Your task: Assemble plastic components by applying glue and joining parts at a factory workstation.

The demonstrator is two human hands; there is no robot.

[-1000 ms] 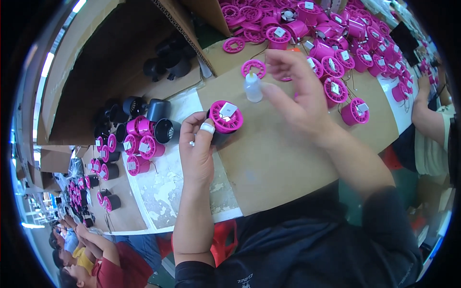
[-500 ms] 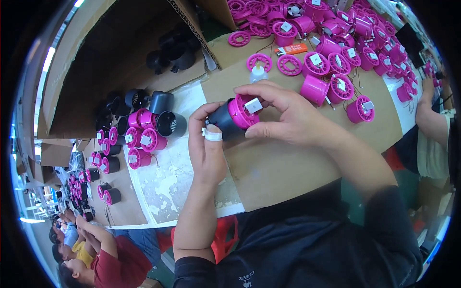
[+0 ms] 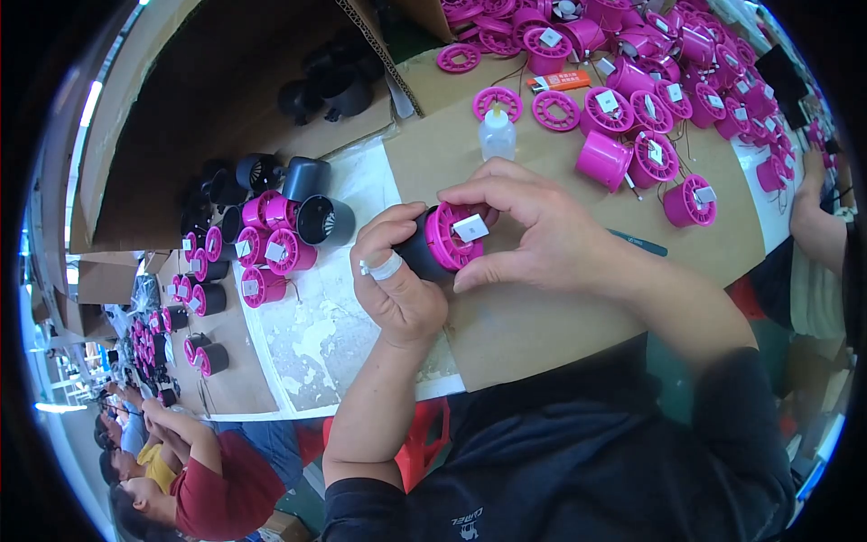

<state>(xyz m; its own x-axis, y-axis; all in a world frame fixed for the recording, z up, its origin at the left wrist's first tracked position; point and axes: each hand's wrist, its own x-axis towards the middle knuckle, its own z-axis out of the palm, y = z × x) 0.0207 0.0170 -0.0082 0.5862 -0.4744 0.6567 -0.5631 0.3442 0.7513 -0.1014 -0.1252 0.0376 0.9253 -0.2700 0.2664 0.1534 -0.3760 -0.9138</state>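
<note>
Above the cardboard-covered table I hold a black cylindrical housing [image 3: 417,254] with a pink slotted round insert [image 3: 442,242] in its open end. My left hand [image 3: 402,294] is wrapped round the housing; a white band circles one of its fingers. My right hand [image 3: 555,226] grips the insert's rim between thumb and fingers. A white square block [image 3: 470,228] sits on the insert's face. How deep the insert sits is partly hidden by my fingers. Just beyond my hands stands a small clear bottle [image 3: 498,137] with a yellowish tip.
Many pink units [image 3: 603,159] with wires lie at the right and far right. Loose pink rings [image 3: 556,110] and an orange packet [image 3: 560,80] lie beyond. Black housings and pink units [image 3: 291,251] stand left, beside a large carton [image 3: 217,108]. A dark slim tool [image 3: 639,242] lies near my right forearm. Co-workers sit left and right.
My left hand has turned its grip round the housing, and the insert's face tilts more upward. My right hand stays at the rim. The slim tool now shows beside my forearm.
</note>
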